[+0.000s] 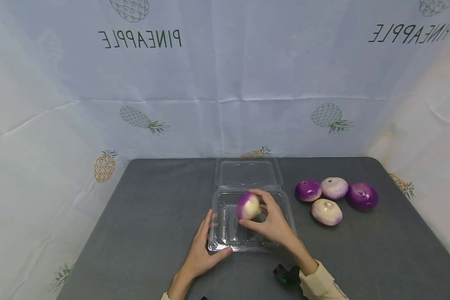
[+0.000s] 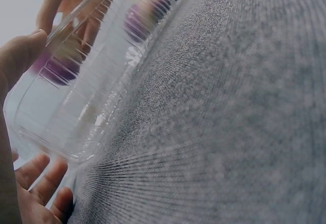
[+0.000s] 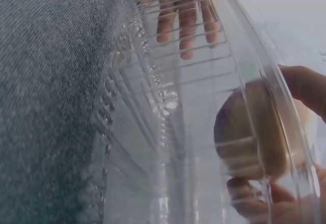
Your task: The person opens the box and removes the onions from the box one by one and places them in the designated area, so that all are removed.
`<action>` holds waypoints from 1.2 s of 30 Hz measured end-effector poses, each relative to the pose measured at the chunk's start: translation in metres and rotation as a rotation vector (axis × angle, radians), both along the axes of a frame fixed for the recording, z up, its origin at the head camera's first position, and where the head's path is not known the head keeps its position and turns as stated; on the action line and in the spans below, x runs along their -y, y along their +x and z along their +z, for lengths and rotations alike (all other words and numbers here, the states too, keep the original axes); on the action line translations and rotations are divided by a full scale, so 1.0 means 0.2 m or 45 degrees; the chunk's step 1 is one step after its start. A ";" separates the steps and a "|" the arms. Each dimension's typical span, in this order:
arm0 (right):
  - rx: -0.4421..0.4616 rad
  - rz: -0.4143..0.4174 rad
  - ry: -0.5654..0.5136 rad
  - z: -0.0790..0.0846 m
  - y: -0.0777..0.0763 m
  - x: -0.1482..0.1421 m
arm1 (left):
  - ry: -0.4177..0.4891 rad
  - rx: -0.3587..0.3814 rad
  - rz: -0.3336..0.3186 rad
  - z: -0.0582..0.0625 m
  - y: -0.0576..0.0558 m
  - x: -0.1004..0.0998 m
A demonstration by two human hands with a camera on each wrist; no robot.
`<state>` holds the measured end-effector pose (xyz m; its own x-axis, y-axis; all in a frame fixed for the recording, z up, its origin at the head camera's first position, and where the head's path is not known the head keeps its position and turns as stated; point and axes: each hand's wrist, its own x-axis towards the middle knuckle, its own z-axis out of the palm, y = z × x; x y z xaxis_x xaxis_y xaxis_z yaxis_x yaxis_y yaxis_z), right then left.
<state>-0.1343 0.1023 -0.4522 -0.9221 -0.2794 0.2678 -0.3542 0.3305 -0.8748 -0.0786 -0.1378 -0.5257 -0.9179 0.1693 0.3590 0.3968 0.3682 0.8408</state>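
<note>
My right hand (image 1: 275, 223) holds a purple-and-white onion (image 1: 246, 206) between thumb and fingers, over the base of a clear plastic clamshell box (image 1: 289, 214). Seen through the box wall in the right wrist view, the onion (image 3: 242, 132) is above the ribbed floor. My left hand (image 1: 202, 254) rests against the box's left side with fingers fairly straight, its thumb at the front rim. In the left wrist view, the thumb (image 2: 28, 51) touches the rim and the other fingers lie by the wall. The hinged lid (image 1: 247, 173) lies folded back behind the base.
Several more onions sit grouped right of the box: a purple one (image 1: 308, 191), a pale one (image 1: 334, 188), a dark purple one (image 1: 363, 196) and a whitish one (image 1: 326, 212) in front. The grey table (image 1: 153, 216) ends at a pineapple-print curtain (image 1: 217, 125).
</note>
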 end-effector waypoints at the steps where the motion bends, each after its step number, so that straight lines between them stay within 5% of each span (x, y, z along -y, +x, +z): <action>1: -0.002 0.000 -0.002 0.00 0.00 0.00 | -0.003 -0.001 0.004 0.00 0.00 0.00; 20: -0.041 -0.106 -0.053 0.02 0.03 -0.11 | -0.024 -0.054 0.009 -0.01 -0.01 0.00; 36: 0.003 -0.030 -0.152 0.03 0.06 -0.21 | -0.031 -0.056 0.014 -0.01 0.00 0.00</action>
